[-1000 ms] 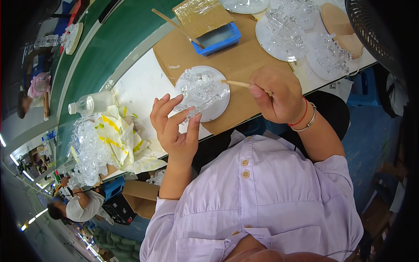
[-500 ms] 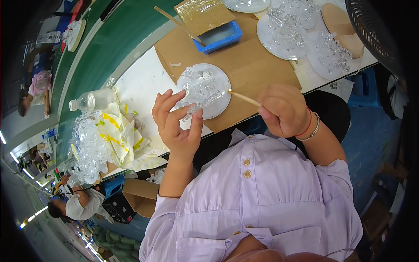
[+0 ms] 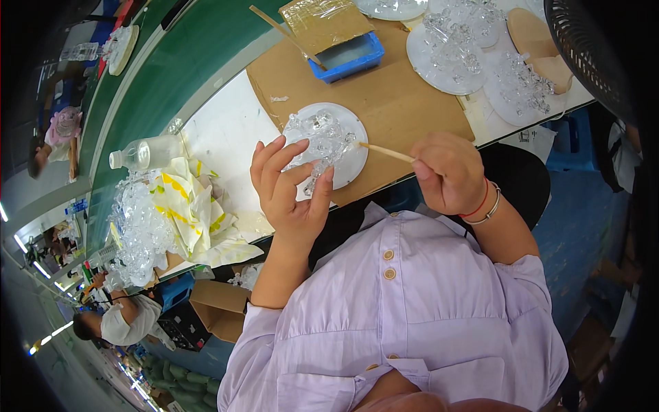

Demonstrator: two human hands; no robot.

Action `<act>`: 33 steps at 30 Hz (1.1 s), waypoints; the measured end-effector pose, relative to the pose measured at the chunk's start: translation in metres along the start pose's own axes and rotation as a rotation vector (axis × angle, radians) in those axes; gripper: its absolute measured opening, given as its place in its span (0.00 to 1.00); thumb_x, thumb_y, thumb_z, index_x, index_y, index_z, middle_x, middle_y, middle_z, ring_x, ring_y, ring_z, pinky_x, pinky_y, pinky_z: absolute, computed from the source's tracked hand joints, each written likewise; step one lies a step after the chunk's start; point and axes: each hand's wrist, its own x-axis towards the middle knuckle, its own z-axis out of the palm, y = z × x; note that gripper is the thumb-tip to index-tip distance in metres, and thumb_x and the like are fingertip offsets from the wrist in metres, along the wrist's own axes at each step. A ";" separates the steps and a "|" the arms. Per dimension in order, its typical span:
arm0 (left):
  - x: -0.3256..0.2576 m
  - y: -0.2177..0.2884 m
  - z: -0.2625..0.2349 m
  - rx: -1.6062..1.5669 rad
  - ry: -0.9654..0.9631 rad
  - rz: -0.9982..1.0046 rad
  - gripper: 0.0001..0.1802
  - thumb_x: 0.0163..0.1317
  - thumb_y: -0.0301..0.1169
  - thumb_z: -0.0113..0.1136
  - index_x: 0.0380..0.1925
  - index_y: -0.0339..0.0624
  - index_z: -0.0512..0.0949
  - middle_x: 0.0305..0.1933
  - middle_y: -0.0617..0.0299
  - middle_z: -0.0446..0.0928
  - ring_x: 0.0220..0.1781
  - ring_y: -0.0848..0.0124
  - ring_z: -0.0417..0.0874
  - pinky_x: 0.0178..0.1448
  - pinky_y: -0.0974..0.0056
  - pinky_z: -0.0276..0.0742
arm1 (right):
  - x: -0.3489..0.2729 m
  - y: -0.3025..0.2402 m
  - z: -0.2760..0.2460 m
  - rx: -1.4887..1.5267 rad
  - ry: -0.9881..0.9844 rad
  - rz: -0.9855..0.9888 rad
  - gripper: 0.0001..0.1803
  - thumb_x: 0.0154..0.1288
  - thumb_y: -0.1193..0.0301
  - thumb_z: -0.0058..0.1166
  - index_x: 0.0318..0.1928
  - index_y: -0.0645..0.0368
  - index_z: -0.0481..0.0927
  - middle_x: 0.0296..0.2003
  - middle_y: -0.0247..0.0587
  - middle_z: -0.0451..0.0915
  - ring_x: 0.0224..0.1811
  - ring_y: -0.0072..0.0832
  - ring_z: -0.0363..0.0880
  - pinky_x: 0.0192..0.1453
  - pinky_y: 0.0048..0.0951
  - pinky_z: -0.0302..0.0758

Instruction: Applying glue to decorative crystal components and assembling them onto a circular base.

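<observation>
My left hand [image 3: 292, 199] pinches a small clear faceted piece [image 3: 315, 177] between thumb and index finger, its other fingers spread. The piece is held over the near left side of a white round plate [image 3: 353, 168]. More clear pieces [image 3: 328, 130] form a heap on that plate. A thin wooden stick [image 3: 388, 152] is gripped in my closed right hand [image 3: 449, 175]. The stick points left, and its tip is close to the clear pieces at the plate's right part; whether it touches one I cannot tell.
Brown cardboard [image 3: 398, 106] lies under the plate. Behind stands a blue tub [image 3: 350, 69] with a cardboard flap and another stick [image 3: 281, 31]. Several plates of clear pieces [image 3: 449, 51] sit at the far right. Left are a clear bottle [image 3: 147, 154], crumpled paper [image 3: 189, 206] and clear pieces [image 3: 141, 233].
My left hand has moved slightly right with the clear piece. The stick's tip has shifted a little left, from the plate's rim to near the heap.
</observation>
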 end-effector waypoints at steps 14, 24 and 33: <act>0.049 0.000 -0.036 -0.169 -0.456 0.221 0.17 0.51 0.21 0.66 0.43 0.43 0.79 0.40 0.61 0.83 0.41 0.64 0.84 0.58 0.55 0.77 | 0.001 -0.009 -0.001 0.004 -0.010 -0.006 0.07 0.61 0.81 0.51 0.38 0.61 0.69 0.27 0.44 0.77 0.20 0.37 0.73 0.24 0.32 0.70; 0.058 0.009 -0.024 -0.039 -0.385 0.236 0.15 0.48 0.26 0.70 0.38 0.44 0.81 0.37 0.63 0.83 0.42 0.62 0.85 0.46 0.62 0.81 | 0.001 0.000 -0.011 0.016 0.013 0.036 0.04 0.64 0.80 0.50 0.38 0.62 0.69 0.27 0.45 0.77 0.21 0.36 0.73 0.25 0.30 0.70; 0.059 0.009 -0.013 0.053 -0.306 0.190 0.17 0.47 0.22 0.71 0.40 0.40 0.81 0.38 0.54 0.84 0.38 0.64 0.86 0.39 0.67 0.82 | 0.008 0.020 -0.007 -0.058 0.101 0.030 0.05 0.63 0.81 0.50 0.38 0.63 0.69 0.27 0.46 0.77 0.22 0.35 0.73 0.25 0.29 0.69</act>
